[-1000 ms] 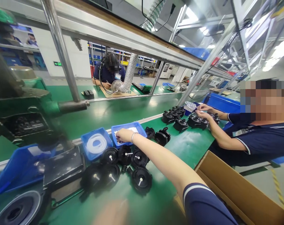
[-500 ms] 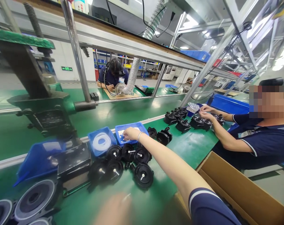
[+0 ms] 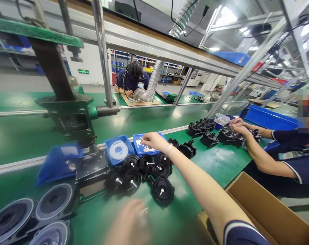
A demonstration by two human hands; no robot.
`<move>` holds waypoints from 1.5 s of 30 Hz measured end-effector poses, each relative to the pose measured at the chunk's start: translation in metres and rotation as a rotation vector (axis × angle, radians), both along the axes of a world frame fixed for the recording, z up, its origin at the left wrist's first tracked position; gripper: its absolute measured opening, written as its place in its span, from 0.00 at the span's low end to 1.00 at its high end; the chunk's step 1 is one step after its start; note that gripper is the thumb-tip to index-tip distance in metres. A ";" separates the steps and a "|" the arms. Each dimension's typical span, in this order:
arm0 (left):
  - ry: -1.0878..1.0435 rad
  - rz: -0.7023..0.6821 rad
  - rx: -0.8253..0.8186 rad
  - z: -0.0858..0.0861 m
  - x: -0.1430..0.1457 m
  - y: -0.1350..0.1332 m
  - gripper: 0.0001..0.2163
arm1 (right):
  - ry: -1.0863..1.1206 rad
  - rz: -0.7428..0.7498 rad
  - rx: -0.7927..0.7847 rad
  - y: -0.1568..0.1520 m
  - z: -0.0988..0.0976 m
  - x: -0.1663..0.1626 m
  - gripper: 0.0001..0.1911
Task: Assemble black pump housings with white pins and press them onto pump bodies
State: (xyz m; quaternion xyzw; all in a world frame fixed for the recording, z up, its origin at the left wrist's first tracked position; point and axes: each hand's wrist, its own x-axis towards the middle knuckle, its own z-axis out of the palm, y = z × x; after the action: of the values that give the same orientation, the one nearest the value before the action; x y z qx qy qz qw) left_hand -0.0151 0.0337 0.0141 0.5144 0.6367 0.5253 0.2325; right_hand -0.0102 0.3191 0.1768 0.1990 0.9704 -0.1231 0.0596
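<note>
My right hand reaches out over a small blue bin of tiny white parts, its fingers pinched on a small white part just above the bin. My left hand is low at the bottom edge and smeared by motion. A thin pale sliver shows at its fingertips, and its grip cannot be made out. Between the two hands several round black housings with white centre pins lie on the green bench.
A second blue bin left of the first holds coiled white tubing. A green press stands at the left, large black discs below it. An open cardboard box is at right. A co-worker's hands handle more black housings.
My right hand has lifted out of the parts bin with a small white part pinched in it. The view has swung left and my left hand has risen a little.
</note>
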 end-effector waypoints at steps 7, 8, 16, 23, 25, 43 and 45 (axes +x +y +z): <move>-1.098 0.052 -0.113 0.072 -0.009 0.000 0.20 | 0.337 0.380 -0.150 -0.119 -0.017 0.074 0.12; -1.143 0.043 -0.097 0.073 -0.010 0.001 0.19 | 0.354 0.382 -0.153 -0.130 -0.024 0.080 0.13; -1.290 0.024 -0.061 0.065 -0.016 -0.002 0.15 | 0.504 0.140 -0.432 -0.155 -0.047 0.090 0.06; -1.282 0.025 -0.044 0.067 -0.021 -0.004 0.13 | 0.634 -0.302 -1.198 -0.157 -0.053 0.096 0.12; -1.283 0.015 -0.042 0.066 -0.021 -0.004 0.12 | 0.661 -0.353 -1.321 -0.159 -0.057 0.098 0.14; -1.341 -0.015 -0.064 0.067 -0.015 -0.002 0.13 | 0.897 -0.462 -1.211 -0.186 -0.074 0.095 0.10; -1.345 -0.018 -0.064 0.067 -0.015 -0.003 0.13 | 0.930 -0.455 -1.160 -0.189 -0.076 0.095 0.10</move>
State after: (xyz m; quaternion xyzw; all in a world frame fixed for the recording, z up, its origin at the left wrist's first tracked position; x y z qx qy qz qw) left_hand -0.0304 0.0311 0.0808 0.0734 0.3645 0.7101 0.5980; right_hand 0.0844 0.1298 0.1012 0.2580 0.6114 -0.6912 -0.2860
